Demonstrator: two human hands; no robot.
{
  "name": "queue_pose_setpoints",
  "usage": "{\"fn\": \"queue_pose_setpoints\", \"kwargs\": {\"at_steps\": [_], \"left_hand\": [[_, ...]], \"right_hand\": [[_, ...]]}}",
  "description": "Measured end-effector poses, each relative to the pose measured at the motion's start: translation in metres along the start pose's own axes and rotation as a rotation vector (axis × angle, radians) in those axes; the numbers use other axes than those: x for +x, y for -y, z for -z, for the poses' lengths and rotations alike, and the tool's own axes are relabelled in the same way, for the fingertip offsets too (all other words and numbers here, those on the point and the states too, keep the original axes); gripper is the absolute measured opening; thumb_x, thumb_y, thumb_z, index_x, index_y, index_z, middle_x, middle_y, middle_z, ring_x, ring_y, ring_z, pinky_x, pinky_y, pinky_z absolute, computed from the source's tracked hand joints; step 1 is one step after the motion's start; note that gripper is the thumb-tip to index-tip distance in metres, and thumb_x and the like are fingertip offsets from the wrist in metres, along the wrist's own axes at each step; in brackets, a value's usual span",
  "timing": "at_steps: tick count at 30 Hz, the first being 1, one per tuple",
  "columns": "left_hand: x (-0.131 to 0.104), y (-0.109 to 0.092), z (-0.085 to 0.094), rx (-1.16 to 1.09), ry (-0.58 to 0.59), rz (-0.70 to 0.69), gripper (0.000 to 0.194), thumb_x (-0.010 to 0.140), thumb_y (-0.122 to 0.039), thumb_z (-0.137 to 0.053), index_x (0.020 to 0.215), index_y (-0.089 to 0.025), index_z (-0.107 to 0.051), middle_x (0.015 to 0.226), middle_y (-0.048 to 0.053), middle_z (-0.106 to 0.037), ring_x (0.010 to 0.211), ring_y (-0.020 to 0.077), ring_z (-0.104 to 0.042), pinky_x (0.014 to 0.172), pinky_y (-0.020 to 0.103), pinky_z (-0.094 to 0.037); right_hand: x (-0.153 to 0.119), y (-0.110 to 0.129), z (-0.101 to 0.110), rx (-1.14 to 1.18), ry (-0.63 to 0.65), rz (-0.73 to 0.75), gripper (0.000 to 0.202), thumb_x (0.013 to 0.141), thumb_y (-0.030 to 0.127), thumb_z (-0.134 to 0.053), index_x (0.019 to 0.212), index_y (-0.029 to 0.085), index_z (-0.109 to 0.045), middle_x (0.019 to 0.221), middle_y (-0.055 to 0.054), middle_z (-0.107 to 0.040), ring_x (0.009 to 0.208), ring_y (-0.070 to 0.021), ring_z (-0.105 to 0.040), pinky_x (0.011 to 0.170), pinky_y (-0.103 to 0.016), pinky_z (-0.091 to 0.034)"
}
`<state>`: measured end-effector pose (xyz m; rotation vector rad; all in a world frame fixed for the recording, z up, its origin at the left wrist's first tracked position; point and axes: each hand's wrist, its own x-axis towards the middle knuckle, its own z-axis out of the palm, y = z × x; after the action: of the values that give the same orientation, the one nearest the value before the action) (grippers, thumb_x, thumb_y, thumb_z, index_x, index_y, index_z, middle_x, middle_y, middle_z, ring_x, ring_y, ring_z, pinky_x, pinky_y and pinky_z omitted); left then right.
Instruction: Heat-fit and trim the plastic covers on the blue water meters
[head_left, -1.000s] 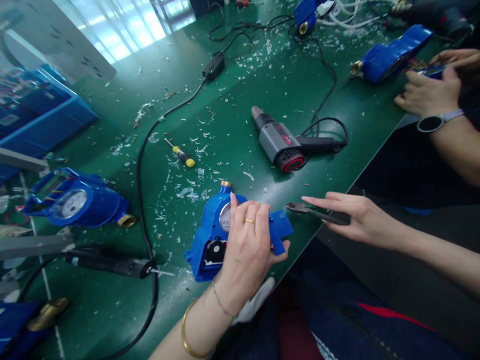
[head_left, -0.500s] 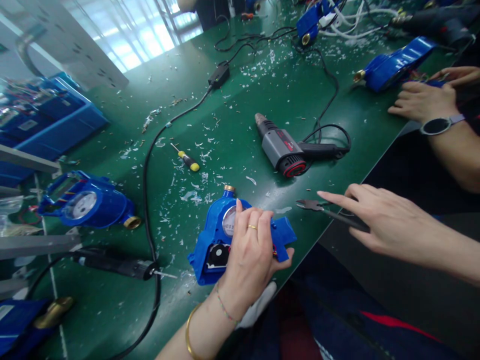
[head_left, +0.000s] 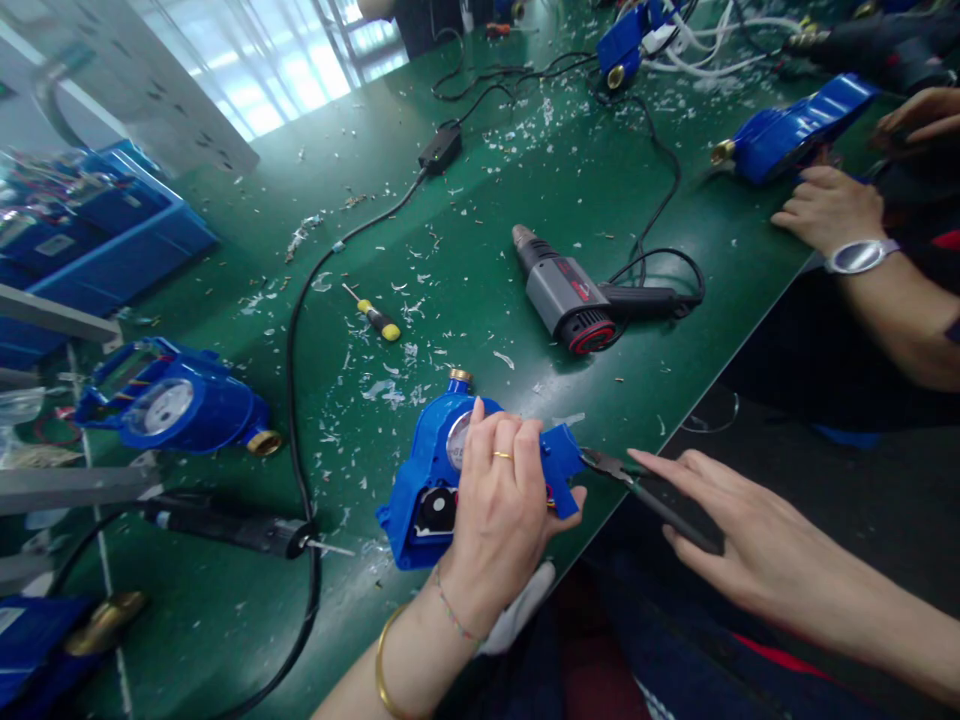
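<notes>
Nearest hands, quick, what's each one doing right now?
Left hand: closed, holding a meter.
Right hand: closed, holding pliers.

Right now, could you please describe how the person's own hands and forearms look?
The left hand wears a golden ring, a fine multicoloured bracelet and, farther up, a broader golden bangle. The right hand shows no jewellery. Both are gloveless, with no sleeves in view.

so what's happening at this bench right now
A person's left hand grips a blue meter on the green table. The right hand holds pliers, their tips at the edge of a blue flap beside the meter; whether they touch it is hard to tell. A heat gun and a screwdriver lie farther back. On the right, a co-worker's hand is near another blue unit.
</notes>
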<state>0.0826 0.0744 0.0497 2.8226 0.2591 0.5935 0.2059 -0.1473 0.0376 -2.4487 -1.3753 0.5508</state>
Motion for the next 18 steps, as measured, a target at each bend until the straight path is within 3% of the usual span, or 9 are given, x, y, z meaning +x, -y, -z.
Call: {"fn": "queue_pose_setpoints", "kwargs": {"at_steps": [6,13,18], "left_hand": [[-0.001,-0.001,0.001,-0.016,-0.037,-0.015,0.051,0.078,-0.032,-0.072,0.116,-0.006,-0.049,0.104,0.014,-0.058,0.104,0.0296,-0.054,0.109,0.058,-0.044],[-0.001,0.0,0.004,-0.008,-0.066,-0.046,0.051,0.08,-0.03,-0.071,0.118,-0.003,-0.049,0.106,0.016,-0.058,0.103,0.0296,-0.053,0.104,0.056,-0.049],[0.0,-0.003,0.004,-0.019,-0.023,-0.038,0.05,0.078,-0.027,-0.071,0.117,-0.003,-0.049,0.104,0.015,-0.059,0.103,0.0296,-0.055,0.106,0.056,-0.049]], "right_hand": [[-0.003,0.007,-0.008,0.018,-0.054,-0.006,0.059,0.093,0.031,-0.05,0.15,0.028,-0.036,0.095,-0.004,-0.055,0.075,-0.0147,-0.062,0.068,-0.028,-0.057],[-0.003,0.002,-0.02,0.117,-0.032,0.019,0.056,0.095,0.023,-0.047,0.15,0.027,-0.038,0.09,-0.002,-0.059,0.069,-0.0133,-0.062,0.067,-0.027,-0.056],[0.005,0.002,-0.018,0.074,-0.158,0.046,0.052,0.096,0.023,-0.045,0.148,0.022,-0.04,0.087,-0.003,-0.056,0.068,-0.0127,-0.061,0.063,-0.026,-0.052]]}}
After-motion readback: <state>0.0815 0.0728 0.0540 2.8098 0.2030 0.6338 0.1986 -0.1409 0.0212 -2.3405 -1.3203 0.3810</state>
